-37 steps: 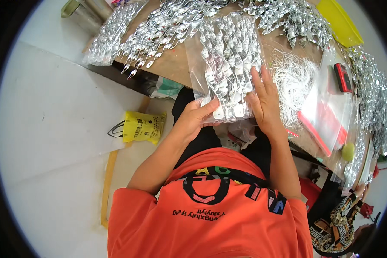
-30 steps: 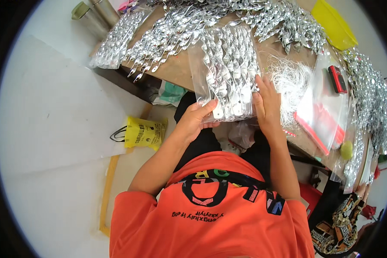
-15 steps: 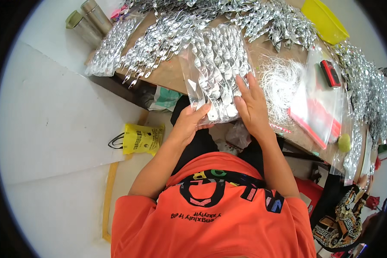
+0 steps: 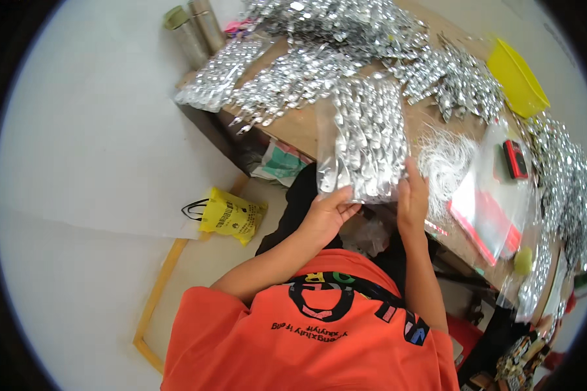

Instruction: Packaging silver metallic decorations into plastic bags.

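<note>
A clear plastic bag (image 4: pixel 365 140) filled with silver twisted foil spirals is held up at the table's front edge, over my lap. My left hand (image 4: pixel 329 214) pinches its lower left edge between thumb and fingers. Along the lower right side, my right hand (image 4: pixel 413 199) grips the bag with the fingers pointing up; part of those fingers is hidden by it. Just right of the bag lies a tangle of white string (image 4: pixel 445 166). A stack of flat clear bags with red ends (image 4: pixel 482 212) lies beyond that, with a small red and black device (image 4: pixel 515 159) on top.
Silver spirals heap along the back of the brown table (image 4: pixel 292 125), with another filled bag (image 4: pixel 218 73) at left. Two bottles (image 4: pixel 188 39) stand behind it. A yellow basin (image 4: pixel 516 81) and more silver strands (image 4: pixel 564 189) are at right. A yellow bag (image 4: pixel 233 215) sits below, left.
My view has shifted, so the scene sits further right and lower. My right hand has gone from lying spread on the bag's front to gripping its right side; the left still holds it.
</note>
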{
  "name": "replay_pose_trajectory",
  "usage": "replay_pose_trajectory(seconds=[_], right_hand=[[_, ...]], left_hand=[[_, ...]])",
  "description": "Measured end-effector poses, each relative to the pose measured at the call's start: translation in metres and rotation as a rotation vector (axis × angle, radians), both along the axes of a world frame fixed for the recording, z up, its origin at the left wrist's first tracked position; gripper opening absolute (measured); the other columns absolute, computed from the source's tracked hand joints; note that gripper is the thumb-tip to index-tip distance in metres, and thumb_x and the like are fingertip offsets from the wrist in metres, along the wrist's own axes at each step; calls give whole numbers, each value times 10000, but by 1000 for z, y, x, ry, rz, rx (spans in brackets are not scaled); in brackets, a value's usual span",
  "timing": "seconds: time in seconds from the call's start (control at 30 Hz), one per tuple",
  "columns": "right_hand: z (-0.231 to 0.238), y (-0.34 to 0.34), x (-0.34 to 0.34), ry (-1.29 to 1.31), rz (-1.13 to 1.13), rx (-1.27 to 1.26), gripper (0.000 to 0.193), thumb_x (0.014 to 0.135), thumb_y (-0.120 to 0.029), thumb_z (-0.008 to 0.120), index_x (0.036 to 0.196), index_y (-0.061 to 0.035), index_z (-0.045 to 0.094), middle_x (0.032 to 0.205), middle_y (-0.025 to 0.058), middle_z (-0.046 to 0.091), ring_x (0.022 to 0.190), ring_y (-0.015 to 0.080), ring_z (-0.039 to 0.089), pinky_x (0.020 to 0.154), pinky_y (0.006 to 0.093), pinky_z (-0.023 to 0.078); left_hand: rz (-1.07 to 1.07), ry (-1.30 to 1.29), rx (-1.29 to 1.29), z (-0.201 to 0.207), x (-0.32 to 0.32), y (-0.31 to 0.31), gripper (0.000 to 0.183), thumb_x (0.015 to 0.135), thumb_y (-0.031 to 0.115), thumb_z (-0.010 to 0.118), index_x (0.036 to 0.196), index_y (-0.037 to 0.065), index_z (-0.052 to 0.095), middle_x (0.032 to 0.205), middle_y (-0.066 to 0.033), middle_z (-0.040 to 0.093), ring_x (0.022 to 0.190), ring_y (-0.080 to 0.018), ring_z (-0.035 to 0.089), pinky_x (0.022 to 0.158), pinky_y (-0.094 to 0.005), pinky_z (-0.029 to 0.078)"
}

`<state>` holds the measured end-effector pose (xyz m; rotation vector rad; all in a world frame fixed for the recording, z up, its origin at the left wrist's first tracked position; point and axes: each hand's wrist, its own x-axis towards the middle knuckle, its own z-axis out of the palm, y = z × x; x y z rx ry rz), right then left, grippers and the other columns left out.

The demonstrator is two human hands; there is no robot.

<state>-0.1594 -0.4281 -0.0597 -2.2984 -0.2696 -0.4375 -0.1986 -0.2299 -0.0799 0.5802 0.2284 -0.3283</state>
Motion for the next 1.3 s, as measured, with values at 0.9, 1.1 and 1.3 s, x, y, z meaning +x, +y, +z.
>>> replay_pose_trajectory(seconds=[0.9,1.1,1.3], right_hand=[[6,-3,-12,-40,-64,418,390,997,-122,372,1354,24,425,1367,165,486,1301,251,427,1098,371,285],[13,1,-14,-6,-79,316,382,972,-116,406,1312,44,473,1361,166,489,1277,257,446,1092,371,290],[12,3,-13,-34,-46,257,335,951,-76,438,1256,40,512,1346,183,494,1266,289,455,1078,379,315]], left_hand=[[848,-89,447,62,91,369,370,930,145,517,1205,-102,486,1178,-214,578,1085,-314,587,924,-446,498],[1099,-24,281,52,176,380,367,912,198,608,1159,-59,522,1124,-180,587,1043,-281,594,897,-432,508],[1155,-130,874,43,193,342,666,793,76,725,1322,-28,334,1214,-190,492,1057,-252,555,886,-408,495]])
